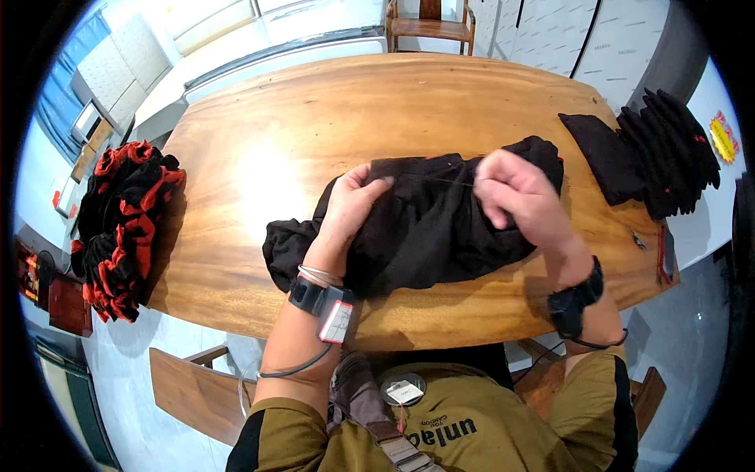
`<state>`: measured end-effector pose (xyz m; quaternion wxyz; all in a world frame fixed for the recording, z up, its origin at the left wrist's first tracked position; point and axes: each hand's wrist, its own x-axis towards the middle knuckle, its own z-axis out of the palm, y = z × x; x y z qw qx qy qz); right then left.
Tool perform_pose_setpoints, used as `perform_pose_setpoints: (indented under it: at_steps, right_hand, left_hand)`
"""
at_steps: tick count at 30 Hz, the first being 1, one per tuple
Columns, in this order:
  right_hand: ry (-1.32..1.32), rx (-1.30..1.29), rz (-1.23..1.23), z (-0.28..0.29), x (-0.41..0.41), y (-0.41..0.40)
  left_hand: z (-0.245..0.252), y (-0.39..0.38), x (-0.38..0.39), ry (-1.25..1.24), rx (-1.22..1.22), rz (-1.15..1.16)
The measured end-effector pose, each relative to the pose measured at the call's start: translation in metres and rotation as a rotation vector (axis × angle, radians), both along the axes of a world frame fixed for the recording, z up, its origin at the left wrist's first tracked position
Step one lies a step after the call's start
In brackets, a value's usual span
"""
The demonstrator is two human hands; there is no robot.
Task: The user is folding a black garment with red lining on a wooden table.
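A black cloth garment [413, 236] lies bunched on the wooden table in front of me, with a bit of red at its far edge. My left hand [354, 197] pinches a flat black edge of it between thumb and fingers. My right hand [516, 194], blurred, is curled above the garment's right part. A thin dark thread [436, 178] stretches from near my left thumb to the right fingertips, which appear closed on it. Whether those fingers also hold a needle cannot be made out.
Black-and-red garments [127, 230] are heaped at the table's [354, 112] left edge. Folded black garments [655, 156] overlap in a row at the right. Small metal snips [638, 241] and a red-edged flat object [666, 255] lie near the right edge. A wooden chair [430, 28] stands beyond.
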<state>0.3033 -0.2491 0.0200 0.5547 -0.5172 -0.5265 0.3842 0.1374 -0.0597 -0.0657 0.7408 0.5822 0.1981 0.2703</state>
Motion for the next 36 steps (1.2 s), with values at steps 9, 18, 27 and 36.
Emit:
perform_pose_setpoints:
  at_steps: [9, 18, 27, 36]
  right_hand:
    - [0.053, 0.175, -0.647, -0.001, 0.096, -0.172]
    - [-0.99, -0.826, -0.861, -0.059, 0.163, -0.353]
    - [-0.881, 0.04, -0.398, 0.024, 0.027, -0.106]
    - [-0.767, 0.236, 0.008, -0.028, -0.013, 0.061]
  left_hand:
    - [-0.033, 0.031, -0.006, 0.151, 0.2, 0.236]
    - [-0.004, 0.009, -0.003, -0.013, -0.105, 0.02]
    - [0.02, -0.005, -0.008, -0.143, -0.304, -0.166]
    - [0.015, -0.014, -0.009, -0.133, 0.131, -0.165]
